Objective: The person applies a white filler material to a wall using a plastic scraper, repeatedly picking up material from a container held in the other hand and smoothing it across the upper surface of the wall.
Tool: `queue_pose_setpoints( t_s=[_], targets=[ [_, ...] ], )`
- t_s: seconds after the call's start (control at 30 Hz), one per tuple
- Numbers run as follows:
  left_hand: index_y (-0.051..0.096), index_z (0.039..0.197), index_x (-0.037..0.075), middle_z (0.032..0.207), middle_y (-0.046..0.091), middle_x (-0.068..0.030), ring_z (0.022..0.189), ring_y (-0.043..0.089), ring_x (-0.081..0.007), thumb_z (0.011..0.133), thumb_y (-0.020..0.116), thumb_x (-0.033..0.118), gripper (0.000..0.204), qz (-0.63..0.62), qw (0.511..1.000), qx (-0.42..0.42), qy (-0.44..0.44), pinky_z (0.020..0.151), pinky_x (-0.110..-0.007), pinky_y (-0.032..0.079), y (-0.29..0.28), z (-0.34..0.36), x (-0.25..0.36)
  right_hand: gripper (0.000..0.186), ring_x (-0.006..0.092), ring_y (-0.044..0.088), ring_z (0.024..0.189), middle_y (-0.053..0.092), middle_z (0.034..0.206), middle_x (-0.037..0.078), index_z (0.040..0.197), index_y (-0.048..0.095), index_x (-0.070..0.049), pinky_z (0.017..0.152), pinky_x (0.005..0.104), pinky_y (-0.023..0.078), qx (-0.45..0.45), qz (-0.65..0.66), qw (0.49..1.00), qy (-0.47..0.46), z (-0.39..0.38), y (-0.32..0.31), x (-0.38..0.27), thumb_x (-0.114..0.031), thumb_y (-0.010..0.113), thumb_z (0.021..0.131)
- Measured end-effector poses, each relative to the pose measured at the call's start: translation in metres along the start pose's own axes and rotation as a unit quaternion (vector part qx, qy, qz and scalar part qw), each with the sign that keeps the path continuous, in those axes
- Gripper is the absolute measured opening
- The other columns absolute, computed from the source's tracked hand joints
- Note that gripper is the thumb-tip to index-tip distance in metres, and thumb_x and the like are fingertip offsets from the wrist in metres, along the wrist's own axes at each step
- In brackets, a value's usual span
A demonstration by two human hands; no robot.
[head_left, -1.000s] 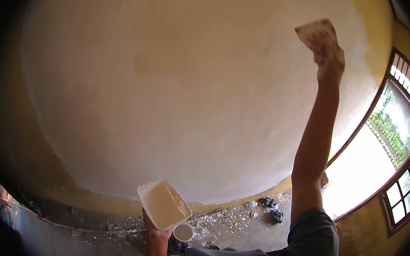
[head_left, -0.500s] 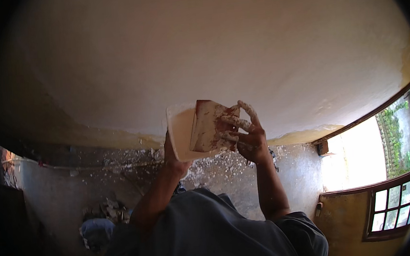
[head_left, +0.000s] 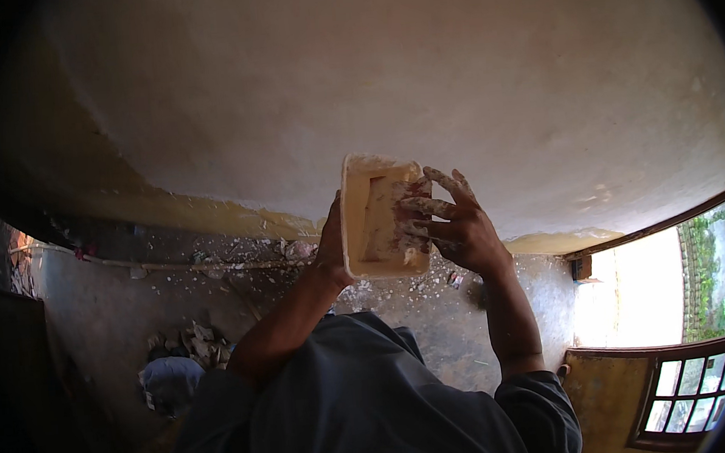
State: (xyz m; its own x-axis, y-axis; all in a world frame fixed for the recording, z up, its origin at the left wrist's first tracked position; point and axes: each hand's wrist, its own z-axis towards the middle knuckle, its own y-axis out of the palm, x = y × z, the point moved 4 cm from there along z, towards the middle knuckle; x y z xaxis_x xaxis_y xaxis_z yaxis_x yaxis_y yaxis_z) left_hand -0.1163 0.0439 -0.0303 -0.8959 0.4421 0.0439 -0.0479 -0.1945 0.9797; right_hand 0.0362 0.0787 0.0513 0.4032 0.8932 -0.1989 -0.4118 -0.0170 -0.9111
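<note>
One view, head cam: L hand point(head_left: 330, 250) holds tray point(head_left: 390, 274) at ctr., fingers largely hidden, can't tell if spread. R hand point(head_left: 470, 233), tray's 3 o'clock, fingers splayed across scraper point(head_left: 391, 217) inside tray. Rec.: tray steady, blade flat, even pressure. Wall point(head_left: 367, 73), 12 o'clock: pale coat, yellow at 9. Floor point(head_left: 440, 348), 5 o'clock: white-flecked. Window point(head_left: 689, 392) approx. 4 o'clock.

A plain dark grey shirt point(head_left: 343, 407) covers the torso, its front marked by long creases and a raised fold toward the upper part. The sleeves point(head_left: 540, 408) are short and loose, in the same dark grey, the right one wrinkled. Both forearms point(head_left: 513, 317) are bare. The right hand point(head_left: 469, 231), also bare, is blotched with pale smears, thickest along the fingers point(head_left: 431, 207). The left hand point(head_left: 331, 250), partly hidden, is bare too
</note>
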Motion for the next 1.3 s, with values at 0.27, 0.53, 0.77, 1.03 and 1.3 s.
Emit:
queue_pose_setpoints(
  t_s=[0.27,0.53,0.77,1.03,1.3],
  targets=[
    [0.038,0.148,0.008,0.139,0.053,-0.018,0.12,0.061,-0.0349,0.093,0.058,0.057,0.076,0.13,0.99,0.032,0.051,0.1,-0.055,0.054,-0.019,0.003,0.01,0.025,0.0312,0.043,0.141,0.073,0.115,-0.009,0.093,0.079,-0.025,0.117,0.0684,0.02,0.069,-0.004,0.997,-0.022,0.004,0.018,0.0,-0.019,0.079,0.069],
    [0.035,0.148,0.008,0.141,0.051,-0.0164,0.125,0.057,-0.0341,0.064,0.092,0.026,0.103,0.127,0.99,0.041,0.049,0.105,-0.053,0.052,-0.019,-0.003,0.021,0.029,0.0415,0.047,0.136,0.073,0.117,-0.008,0.093,0.08,-0.025,0.118,0.0691,0.01,0.232,-0.022,0.972,-0.037,-0.016,0.029,-0.001,-0.021,0.077,0.065],
    [0.042,0.144,0.007,0.136,0.055,-0.0155,0.123,0.059,-0.0335,0.094,0.063,0.041,0.064,0.131,0.985,0.102,0.05,0.102,-0.054,0.054,0.005,0.002,0.02,0.021,0.0374,0.055,0.129,0.074,0.112,-0.001,0.093,0.08,-0.021,0.117,0.0651,0.023,0.245,-0.074,0.967,-0.005,-0.038,0.018,0.011,-0.032,0.076,0.076],
    [0.051,0.135,0.005,0.123,0.063,-0.0135,0.11,0.065,-0.0308,0.103,0.045,0.036,0.045,0.712,0.644,0.136,0.247,0.092,-0.051,0.057,0.011,-0.01,0.05,0.021,0.0325,0.062,0.12,0.074,0.109,0.001,0.094,0.079,-0.019,0.116,0.0652,0.021,0.318,-0.162,0.933,0.056,-0.053,-0.023,0.019,-0.024,0.078,0.074],
    [0.053,0.134,0.01,0.12,0.064,-0.0079,0.109,0.065,-0.0267,0.103,0.045,0.042,0.045,0.239,0.945,0.09,0.202,0.091,-0.046,0.056,-0.03,-0.028,0.059,0.03,0.0234,0.063,0.112,0.069,0.111,-0.002,0.1,0.075,-0.018,0.114,0.0613,0.028,0.39,-0.387,0.829,0.105,-0.039,-0.144,0.074,-0.004,0.077,0.074]
  ],
)
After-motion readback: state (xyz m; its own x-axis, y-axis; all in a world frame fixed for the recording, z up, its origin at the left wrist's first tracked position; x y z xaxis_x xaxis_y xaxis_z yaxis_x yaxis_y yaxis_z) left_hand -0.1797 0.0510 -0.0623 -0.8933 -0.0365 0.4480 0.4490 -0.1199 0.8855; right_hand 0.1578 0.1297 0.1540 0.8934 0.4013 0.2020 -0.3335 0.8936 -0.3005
